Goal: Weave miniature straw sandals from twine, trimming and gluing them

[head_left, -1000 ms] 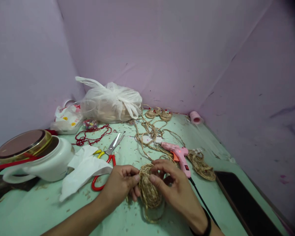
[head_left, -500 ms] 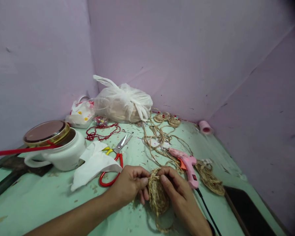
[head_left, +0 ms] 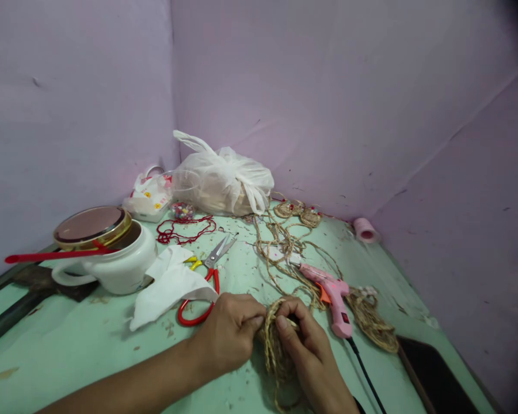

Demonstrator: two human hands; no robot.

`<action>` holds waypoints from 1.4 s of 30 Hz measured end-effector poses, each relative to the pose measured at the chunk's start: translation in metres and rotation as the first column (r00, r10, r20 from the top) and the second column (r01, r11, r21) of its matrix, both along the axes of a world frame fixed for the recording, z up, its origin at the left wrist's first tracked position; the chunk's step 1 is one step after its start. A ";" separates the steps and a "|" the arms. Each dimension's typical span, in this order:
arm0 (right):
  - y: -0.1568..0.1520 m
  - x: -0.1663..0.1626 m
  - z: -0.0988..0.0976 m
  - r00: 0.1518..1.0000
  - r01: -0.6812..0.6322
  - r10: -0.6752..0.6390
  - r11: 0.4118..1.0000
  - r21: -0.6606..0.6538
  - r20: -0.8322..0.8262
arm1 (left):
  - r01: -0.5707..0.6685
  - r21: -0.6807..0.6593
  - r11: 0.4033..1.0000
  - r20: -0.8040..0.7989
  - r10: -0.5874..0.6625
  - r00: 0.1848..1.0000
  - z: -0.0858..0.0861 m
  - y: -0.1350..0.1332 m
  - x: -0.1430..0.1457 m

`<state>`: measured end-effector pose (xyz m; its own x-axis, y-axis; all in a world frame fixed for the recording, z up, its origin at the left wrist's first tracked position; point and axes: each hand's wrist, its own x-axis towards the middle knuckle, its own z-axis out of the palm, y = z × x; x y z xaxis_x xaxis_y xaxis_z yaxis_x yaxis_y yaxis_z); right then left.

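A coil of brown jute twine (head_left: 273, 351) stands on edge low in the middle of the green table (head_left: 90, 356). My left hand (head_left: 231, 330) is closed on its left side, thumb and fingers pinching the rim. My right hand (head_left: 306, 345) is closed on its right side, fingers curled over the top. A loose tail of the twine trails toward the bottom edge. A pink glue gun (head_left: 330, 290) lies just right of my right hand, its black cord (head_left: 365, 371) running down beside my wrist.
Red-handled scissors (head_left: 205, 276) and white tissue (head_left: 168, 284) lie left of my hands. A white pot with a gold lid (head_left: 107, 253), red string (head_left: 183, 230), a white plastic bag (head_left: 224, 181), loose jute cord (head_left: 280, 244), a flat jute coil (head_left: 371, 322), a pink roll (head_left: 365, 230) and a dark panel (head_left: 431, 374) surround them.
The view has swung left and tilted, so my hands sit lower in the picture. Both hands have drawn closer together on the coil, and the coil looks narrower.
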<state>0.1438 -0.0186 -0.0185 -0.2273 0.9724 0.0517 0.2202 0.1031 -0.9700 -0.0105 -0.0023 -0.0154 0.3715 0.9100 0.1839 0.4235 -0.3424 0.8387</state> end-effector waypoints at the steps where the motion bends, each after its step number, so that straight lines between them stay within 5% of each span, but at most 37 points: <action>1: 0.000 0.000 0.000 1.000 -0.008 0.008 1.000 -0.005 -0.007 | 0.037 0.062 0.997 -0.031 -0.035 0.999 0.001 0.000 -0.001; 4: 0.001 0.000 0.000 1.000 -0.013 0.013 1.000 -0.004 -0.011 | 0.095 0.158 0.983 -0.080 -0.083 0.993 0.003 0.000 -0.004; 7: 0.001 -0.001 0.000 1.000 0.006 -0.007 0.999 0.051 0.017 | 0.064 0.114 0.991 -0.058 -0.058 0.997 0.002 0.000 -0.003; 11: 0.000 -0.002 -0.002 0.998 0.023 -0.030 0.993 0.117 0.063 | 0.014 -0.209 0.978 0.117 0.011 0.993 0.001 0.003 0.001; 14: -0.001 -0.003 -0.003 0.995 0.042 -0.054 0.990 0.134 0.087 | 0.076 -0.522 0.850 0.258 0.072 0.964 0.003 0.003 0.003; 16: -0.001 -0.003 -0.003 0.992 0.058 -0.074 0.987 0.149 0.103 | 0.148 -0.605 0.782 0.348 0.092 0.933 0.006 0.003 0.004; 21: -0.002 -0.004 0.001 0.988 0.054 -0.080 0.981 0.187 0.135 | 0.126 -0.521 0.844 0.365 0.087 0.927 0.009 0.001 0.006; 32: 0.011 0.017 -0.001 0.948 -0.107 -0.068 0.851 0.515 0.310 | 0.087 -0.581 0.809 0.321 0.130 0.938 -0.002 0.000 0.009; 42: 0.001 0.009 -0.003 0.934 -0.063 -0.162 0.803 0.593 0.320 | 0.085 -0.270 0.959 0.164 -0.041 0.986 0.001 -0.006 0.003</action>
<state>0.1531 -0.0175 -0.0218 -0.2919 0.7881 0.5420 0.5413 0.6033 -0.5857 -0.0074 -0.0083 -0.0141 0.4164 0.9091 -0.0102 0.2656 -0.1109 0.9577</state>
